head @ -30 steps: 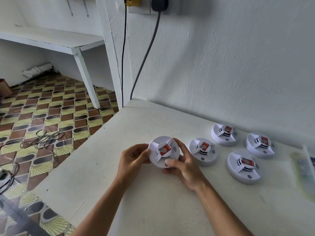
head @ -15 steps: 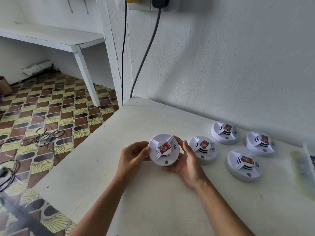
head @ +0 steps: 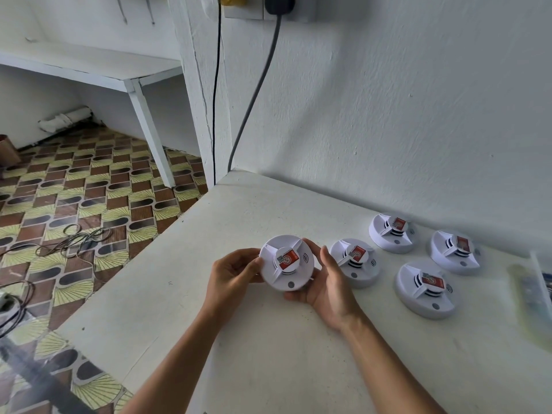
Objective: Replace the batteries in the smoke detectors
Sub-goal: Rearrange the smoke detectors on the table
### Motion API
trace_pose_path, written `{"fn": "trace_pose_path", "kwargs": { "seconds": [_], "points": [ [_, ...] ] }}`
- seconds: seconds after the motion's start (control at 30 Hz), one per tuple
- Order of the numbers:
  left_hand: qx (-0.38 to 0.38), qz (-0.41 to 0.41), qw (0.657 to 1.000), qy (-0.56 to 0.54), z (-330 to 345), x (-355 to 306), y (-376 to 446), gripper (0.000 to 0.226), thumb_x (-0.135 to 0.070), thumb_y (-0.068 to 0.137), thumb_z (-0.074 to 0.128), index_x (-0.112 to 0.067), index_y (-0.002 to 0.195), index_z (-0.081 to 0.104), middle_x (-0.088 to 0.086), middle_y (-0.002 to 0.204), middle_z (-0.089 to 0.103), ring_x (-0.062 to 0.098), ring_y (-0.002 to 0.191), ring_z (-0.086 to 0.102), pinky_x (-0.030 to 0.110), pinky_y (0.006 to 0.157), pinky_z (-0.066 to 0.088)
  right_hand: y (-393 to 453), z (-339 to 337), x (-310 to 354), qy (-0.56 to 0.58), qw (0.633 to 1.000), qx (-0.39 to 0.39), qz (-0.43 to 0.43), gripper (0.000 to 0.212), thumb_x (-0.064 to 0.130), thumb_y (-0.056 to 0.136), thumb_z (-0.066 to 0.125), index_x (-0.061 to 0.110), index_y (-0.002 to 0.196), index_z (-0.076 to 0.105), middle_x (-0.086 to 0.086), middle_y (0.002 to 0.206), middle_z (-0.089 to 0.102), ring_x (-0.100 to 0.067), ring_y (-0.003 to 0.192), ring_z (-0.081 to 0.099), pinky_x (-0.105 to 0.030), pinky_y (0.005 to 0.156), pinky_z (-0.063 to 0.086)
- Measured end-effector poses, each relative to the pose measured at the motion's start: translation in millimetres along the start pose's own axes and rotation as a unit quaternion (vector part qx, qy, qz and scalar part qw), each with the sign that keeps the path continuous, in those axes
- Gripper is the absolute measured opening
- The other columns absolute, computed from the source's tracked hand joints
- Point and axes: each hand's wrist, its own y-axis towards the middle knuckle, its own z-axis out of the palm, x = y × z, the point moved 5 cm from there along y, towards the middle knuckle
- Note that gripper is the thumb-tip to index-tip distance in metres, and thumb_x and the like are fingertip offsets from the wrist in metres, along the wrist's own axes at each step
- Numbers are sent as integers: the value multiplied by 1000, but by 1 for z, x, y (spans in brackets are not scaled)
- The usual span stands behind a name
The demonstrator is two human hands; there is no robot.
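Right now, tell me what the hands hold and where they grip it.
A white smoke detector, held by its rim: left hand on the left edge, right hand on the right edge and underneath.

Both forearms are bare up to the frame's lower edge (no sleeve edge shows). The left hand (head: 231, 271) and right hand (head: 331, 289) carry no visible rings or watch.

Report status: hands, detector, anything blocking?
Left hand and right hand both grip held detector, lifted off table. Still closed. Four other detectors alongside, nothing blocking.
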Motion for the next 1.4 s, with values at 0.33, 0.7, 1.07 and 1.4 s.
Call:
{"fn": "trace_pose_path", "kwargs": {
  "seconds": [0.33, 0.7, 1.07, 1.4],
  "points": [
    [2, 5, 1000, -2, 0, 1, 0, 24, -19, 86, 65, -5, 104, 73, 9, 95, 77, 27, 86, 74, 33, 70, 60, 0, 0, 0, -6, 1000, 1, -1, 44, 50, 90, 42, 28, 124, 59, -15, 116, 67, -32, 92, 66, -39, 62, 56],
    [5, 3, 1000, -7, -1, 4, 1, 16, -6, 94, 62, -1, 105, 72, 11, 96, 76, 27, 86, 73, 34, 71, 60, -2, 1, 1, -2, 1000, 6, -1, 42, 50, 89, 40, 29, 119, 60, -12, 108, 71, -30, 86, 68, -39, 60, 57],
    [3, 0, 1000, -14, 0, 3, 2, 24, -18, 88, 65, -2, 105, 72, 12, 96, 76, 32, 87, 73, 36, 72, 60, -1, 0, 0, 1, 1000, -1, 0, 49, 53, 88, 41, 27, 126, 58, -15, 114, 69, -32, 90, 66, -40, 61, 56],
    [4, 3, 1000, -6, -1, 2, 1, 25, -19, 88, 64, -3, 106, 72, 12, 96, 76, 33, 88, 73, 37, 73, 60, -1, 0, 0, 3, 1000, -3, 1, 48, 54, 88, 40, 28, 124, 59, -14, 113, 69, -33, 90, 66, -40, 61, 56]
  ]
}}
